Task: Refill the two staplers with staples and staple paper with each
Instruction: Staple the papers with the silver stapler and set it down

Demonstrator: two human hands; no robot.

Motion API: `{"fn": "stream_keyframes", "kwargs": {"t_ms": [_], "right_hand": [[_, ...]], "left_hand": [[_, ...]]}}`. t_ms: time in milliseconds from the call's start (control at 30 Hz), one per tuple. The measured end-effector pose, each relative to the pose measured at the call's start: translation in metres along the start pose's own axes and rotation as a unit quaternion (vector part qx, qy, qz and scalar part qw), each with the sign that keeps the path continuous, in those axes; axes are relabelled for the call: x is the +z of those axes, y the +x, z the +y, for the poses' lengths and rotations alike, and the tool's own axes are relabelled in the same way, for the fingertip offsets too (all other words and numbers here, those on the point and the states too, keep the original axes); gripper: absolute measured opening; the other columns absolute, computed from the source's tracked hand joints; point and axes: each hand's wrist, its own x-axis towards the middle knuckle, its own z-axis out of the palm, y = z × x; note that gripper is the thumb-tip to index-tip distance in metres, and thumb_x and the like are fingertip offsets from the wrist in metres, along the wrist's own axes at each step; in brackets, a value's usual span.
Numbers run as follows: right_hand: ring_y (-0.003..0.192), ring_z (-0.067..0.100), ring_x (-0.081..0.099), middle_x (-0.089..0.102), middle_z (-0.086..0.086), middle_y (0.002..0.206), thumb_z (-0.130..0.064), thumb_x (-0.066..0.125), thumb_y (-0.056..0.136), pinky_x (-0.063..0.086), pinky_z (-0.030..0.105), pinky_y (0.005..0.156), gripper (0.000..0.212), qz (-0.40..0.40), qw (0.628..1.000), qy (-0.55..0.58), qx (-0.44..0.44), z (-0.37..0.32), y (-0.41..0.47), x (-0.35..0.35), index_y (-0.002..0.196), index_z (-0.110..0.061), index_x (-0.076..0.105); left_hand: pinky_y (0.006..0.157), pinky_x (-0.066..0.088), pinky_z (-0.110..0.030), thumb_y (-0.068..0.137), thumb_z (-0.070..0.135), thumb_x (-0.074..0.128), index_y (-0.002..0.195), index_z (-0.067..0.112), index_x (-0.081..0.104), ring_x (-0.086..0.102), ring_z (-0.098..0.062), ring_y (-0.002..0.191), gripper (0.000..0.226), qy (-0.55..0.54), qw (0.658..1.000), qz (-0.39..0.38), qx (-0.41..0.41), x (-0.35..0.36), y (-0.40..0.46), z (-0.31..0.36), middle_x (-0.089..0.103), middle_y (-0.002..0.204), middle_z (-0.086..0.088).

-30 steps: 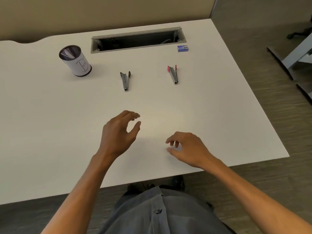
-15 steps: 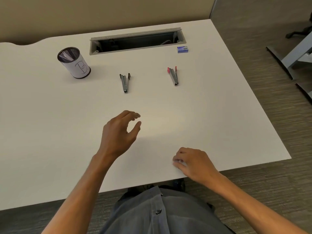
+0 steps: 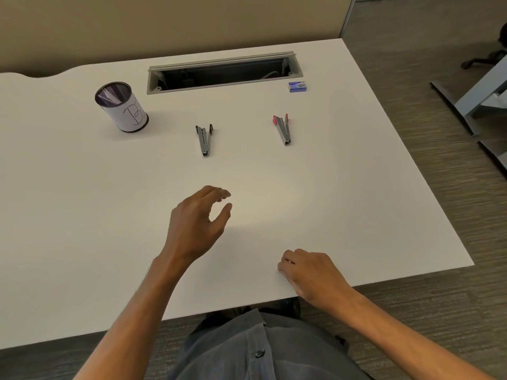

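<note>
Right hand (image 3: pixel 310 272) has withdrawn to table (image 3: pixel 82 215) edge; left hand (image 3: pixel 196 223) hovers.

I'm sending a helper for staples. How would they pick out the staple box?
On the white desk, find the long open cable slot at the back. Just off its right end lies the staple box, small, flat and blue, farther back than both staplers.

The white table (image 3: pixel 356 204) fills most of the frame. A mesh cup (image 3: pixel 120 106) stands at upper left. A black stapler (image 3: pixel 204 139) lies at upper centre, a red stapler (image 3: pixel 282 129) to its right, both opened flat. A blue staple box (image 3: pixel 297 86) lies at upper right, beside the recessed cable tray (image 3: pixel 223 72).
</note>
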Motion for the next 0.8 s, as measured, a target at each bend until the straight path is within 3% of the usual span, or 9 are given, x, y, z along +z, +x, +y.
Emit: {"fn": "stream_keyframes", "kwargs": {"t_ms": [200, 500, 667, 800], "right_hand": [[0.058, 0.011, 0.054, 0.062, -0.005, 0.077, -0.003, 0.086, 0.053, 0.039, 0.02, 0.037, 0.036, 0.042, 0.998, -0.049, -0.016, -0.002, -0.003, 0.005, 0.082, -0.018, 0.069], [0.054, 0.009, 0.055, 0.065, -0.005, 0.074, -0.009, 0.088, 0.061, 0.043, 0.019, 0.039, 0.025, 0.069, 0.997, -0.028, 0.017, -0.004, -0.005, 0.011, 0.075, -0.018, 0.07], [0.047, 0.008, 0.049, 0.059, -0.007, 0.066, -0.009, 0.089, 0.052, 0.033, 0.018, 0.036, 0.029, 0.064, 0.996, -0.053, 0.028, -0.009, -0.001, 0.01, 0.067, -0.02, 0.066], [0.048, 0.009, 0.05, 0.058, -0.006, 0.067, -0.013, 0.089, 0.058, 0.028, 0.019, 0.035, 0.027, 0.07, 0.995, -0.064, 0.043, -0.01, 0.002, 0.009, 0.068, -0.018, 0.065]], "left_hand": [[0.059, 0.053, -0.034, 0.087, 0.031, 0.061, 0.102, 0.026, 0.068, 0.063, -0.021, 0.065, 0.018, -0.005, 1.0, -0.001, 0.002, -0.001, -0.001, -0.001, 0.066, 0.097, 0.016], [0.059, 0.052, -0.031, 0.087, 0.031, 0.061, 0.103, 0.026, 0.068, 0.063, -0.021, 0.066, 0.018, -0.001, 1.0, 0.0, -0.001, -0.002, -0.004, 0.001, 0.067, 0.098, 0.015], [0.061, 0.053, -0.033, 0.087, 0.032, 0.061, 0.104, 0.026, 0.068, 0.063, -0.02, 0.067, 0.019, 0.001, 1.0, -0.005, -0.003, -0.002, -0.005, 0.001, 0.067, 0.1, 0.016], [0.064, 0.054, -0.035, 0.089, 0.027, 0.065, 0.104, 0.025, 0.068, 0.063, -0.02, 0.068, 0.016, 0.001, 1.0, -0.006, -0.003, -0.002, -0.007, 0.002, 0.068, 0.1, 0.015]]}}
